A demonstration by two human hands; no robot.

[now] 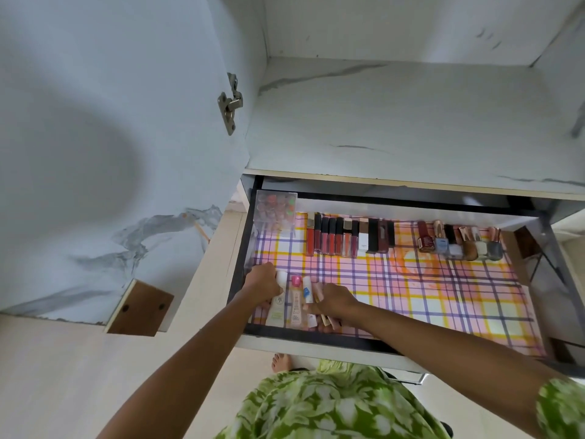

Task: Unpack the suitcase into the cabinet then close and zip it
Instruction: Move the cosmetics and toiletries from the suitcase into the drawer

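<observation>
Both hands work at the near-left corner of the pulled-out drawer [316,339]. The left hand [262,285] has its fingers curled round the white cap end of a pale tube [278,307], gripping it. The right hand [332,301] lies just right of it, its fingers bent down onto a slim gold stick [324,320] beside the tubes; whether it grips that stick or merely touches it cannot be told, since the fingertips are hidden.

Taking the drawer as the landmark: above and behind it is the cabinet [395,122], a white marble-patterned shelf with nothing standing on the part that shows. To the drawer's left hangs the open cabinet door [95,153], carrying a metal hinge [230,101] near its inner edge. Below the drawer's front edge are a green leaf-print garment [332,403] and a bare foot [280,362] on the pale floor.

Inside the drawer a plaid liner [427,296] of pink, purple and yellow covers the bottom. In the far-left corner stands a clear box [275,213] of small round items. Along the back, right of that box, lies a row of lip glosses [332,239], and further right a cluster of nail polish bottles [462,242]. In the near-left corner, between the hands, lie a tube with a pink cap [296,299] and a smaller white tube with blue print [306,291], side by side and touching. The suitcase is out of view.
</observation>
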